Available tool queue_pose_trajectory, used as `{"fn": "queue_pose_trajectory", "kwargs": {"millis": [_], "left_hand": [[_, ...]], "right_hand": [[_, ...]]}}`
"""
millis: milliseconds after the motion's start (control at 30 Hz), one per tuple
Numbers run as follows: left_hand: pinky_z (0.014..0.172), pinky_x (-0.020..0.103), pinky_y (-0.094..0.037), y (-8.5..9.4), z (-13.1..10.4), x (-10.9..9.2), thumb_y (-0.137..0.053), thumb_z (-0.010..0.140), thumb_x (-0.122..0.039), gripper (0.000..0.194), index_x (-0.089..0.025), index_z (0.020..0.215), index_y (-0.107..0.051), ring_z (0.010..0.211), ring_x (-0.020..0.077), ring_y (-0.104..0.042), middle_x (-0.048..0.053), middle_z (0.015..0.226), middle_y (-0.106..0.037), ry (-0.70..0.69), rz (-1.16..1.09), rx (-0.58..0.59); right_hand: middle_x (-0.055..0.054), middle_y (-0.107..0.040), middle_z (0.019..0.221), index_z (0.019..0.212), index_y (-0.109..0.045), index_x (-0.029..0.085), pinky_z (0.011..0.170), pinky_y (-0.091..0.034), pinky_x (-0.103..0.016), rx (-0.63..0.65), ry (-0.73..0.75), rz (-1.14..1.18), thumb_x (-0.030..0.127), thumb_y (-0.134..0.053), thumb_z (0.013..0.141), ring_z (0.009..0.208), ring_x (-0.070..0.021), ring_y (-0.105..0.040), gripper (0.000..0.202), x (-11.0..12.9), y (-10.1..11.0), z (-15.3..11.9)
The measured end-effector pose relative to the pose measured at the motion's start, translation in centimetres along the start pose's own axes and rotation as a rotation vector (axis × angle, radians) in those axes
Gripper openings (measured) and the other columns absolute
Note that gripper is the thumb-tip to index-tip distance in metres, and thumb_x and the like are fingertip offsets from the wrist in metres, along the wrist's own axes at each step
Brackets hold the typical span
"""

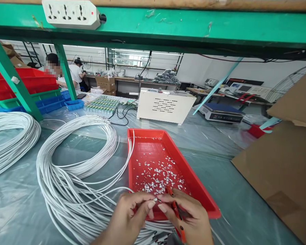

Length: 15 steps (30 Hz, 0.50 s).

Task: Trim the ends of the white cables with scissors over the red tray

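Observation:
My left hand (130,214) pinches the tip of a white cable (155,199) between thumb and forefinger, over the near end of a red tray (187,165). Close beside it, my right hand (193,212) has thumb and forefinger at the cable's dark end. Held in the right palm is a hand tool with orange-red handles (180,228), perhaps cutters or pliers; its jaws are mostly hidden. Small silvery foil scraps (158,180) lie scattered in the tray. A large bundle of white cables (58,180) runs from the left and passes beneath my hands.
Another cable coil (28,136) lies at far left. Behind the tray stand a cream metal box (165,106), a weighing scale (220,114) and a tray of green parts (102,105). Cardboard (283,177) borders the right. A green beam (168,27) crosses overhead. Two people sit far back left.

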<state>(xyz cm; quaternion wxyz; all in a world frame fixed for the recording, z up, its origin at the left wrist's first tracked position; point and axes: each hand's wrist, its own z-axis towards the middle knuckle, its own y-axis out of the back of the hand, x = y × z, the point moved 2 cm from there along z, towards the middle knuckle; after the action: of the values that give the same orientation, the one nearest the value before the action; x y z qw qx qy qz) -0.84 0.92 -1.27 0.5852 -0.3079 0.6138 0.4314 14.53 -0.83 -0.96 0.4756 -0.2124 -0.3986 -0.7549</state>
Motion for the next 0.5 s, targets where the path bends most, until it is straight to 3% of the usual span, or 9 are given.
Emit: {"fn": "queue_pose_trajectory", "kwargs": {"millis": [100,200,333,500], "left_hand": [[0.046,0.018,-0.03,-0.1,-0.2,-0.1,-0.043,0.087,-0.028,0.032,-0.013,0.065,-0.06,0.049,0.0083,-0.038,-0.003,0.053,-0.043,-0.034,0.09,0.006],[0.049,0.019,-0.03,0.0,-0.3,-0.2,-0.043,0.087,-0.027,0.031,-0.014,0.065,-0.061,0.052,0.0093,-0.039,-0.003,0.053,-0.044,-0.071,0.14,0.017],[0.054,0.018,-0.036,0.1,-0.1,-1.1,-0.044,0.087,-0.022,0.028,-0.016,0.075,-0.068,0.056,0.0111,-0.05,0.0,0.058,-0.058,-0.151,0.145,0.066],[0.069,0.022,-0.043,0.1,-0.1,-2.0,-0.04,0.088,-0.016,0.03,-0.018,0.091,-0.07,0.07,0.015,-0.062,0.006,0.08,-0.07,-0.221,0.108,0.21]], "right_hand": [[0.0,-0.064,0.057,0.07,-0.066,0.021,0.05,-0.046,-0.023,-0.02,-0.114,0.059,0.019,-0.064,0.071,0.051,-0.0143,-0.058,0.003,-0.2,-0.3,-0.3],[0.001,-0.062,0.06,0.07,-0.065,0.02,0.053,-0.044,-0.022,-0.005,-0.347,0.255,0.021,-0.068,0.068,0.055,-0.0135,-0.055,0.004,-0.8,-0.7,-0.8],[0.005,-0.049,0.049,0.068,-0.061,0.017,0.05,-0.035,-0.02,0.112,-0.692,0.677,0.032,-0.069,0.067,0.048,-0.0091,-0.045,0.017,-1.4,-1.4,-1.2],[0.007,-0.042,0.045,0.064,-0.055,0.016,0.05,-0.033,-0.021,0.254,-0.865,1.024,0.032,-0.068,0.066,0.045,-0.008,-0.039,0.021,-1.4,-1.6,-1.2]]}}
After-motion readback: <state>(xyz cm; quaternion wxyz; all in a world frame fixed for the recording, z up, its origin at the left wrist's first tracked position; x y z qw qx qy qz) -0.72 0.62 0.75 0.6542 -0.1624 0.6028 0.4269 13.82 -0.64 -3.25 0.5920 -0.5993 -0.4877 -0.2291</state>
